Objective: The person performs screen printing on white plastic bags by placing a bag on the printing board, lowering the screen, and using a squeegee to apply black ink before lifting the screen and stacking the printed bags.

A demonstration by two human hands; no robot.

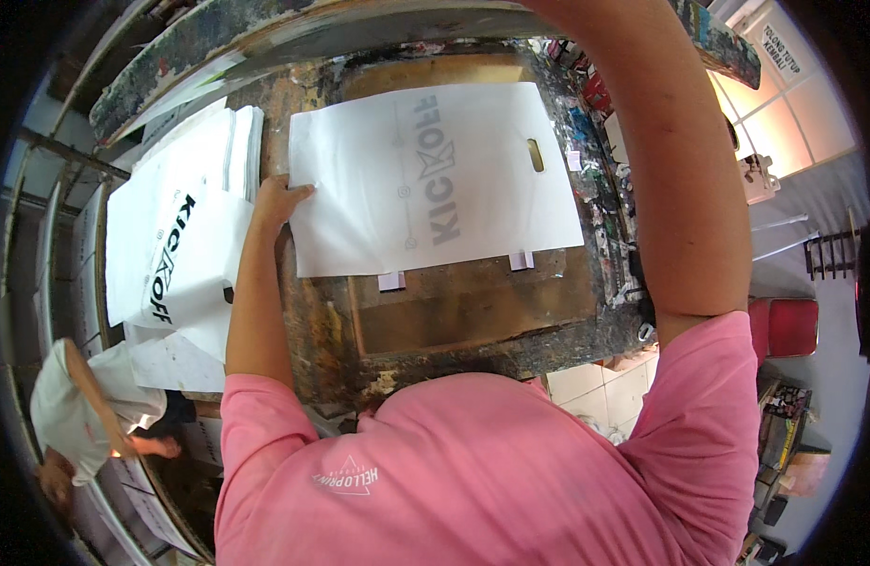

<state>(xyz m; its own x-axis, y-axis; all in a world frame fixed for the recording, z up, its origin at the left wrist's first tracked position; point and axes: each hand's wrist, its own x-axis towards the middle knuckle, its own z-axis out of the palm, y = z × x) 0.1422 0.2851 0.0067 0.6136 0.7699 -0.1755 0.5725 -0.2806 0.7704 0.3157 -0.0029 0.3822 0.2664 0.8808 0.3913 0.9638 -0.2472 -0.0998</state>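
Observation:
A white die-cut handle bag [350,203] lies flat on the brown printing board, with grey print showing faintly through it and an oval handle hole at its right end. At the bag's left edge is my left hand [286,196], closed with the thumb over the edge and the other fingers mostly hidden. My right arm stretches up past the top edge of the picture, so my right hand is out of sight. Two small pale tabs [391,281] [521,260] sit along the bag's near edge on the board [454,316].
Left of the board lies a stack of white bags [138,255], the top one printed in black. A paint-stained wooden frame [256,49] is raised across the far side. Another person [86,406] is at the lower left. A red chair [784,327] stands at the right.

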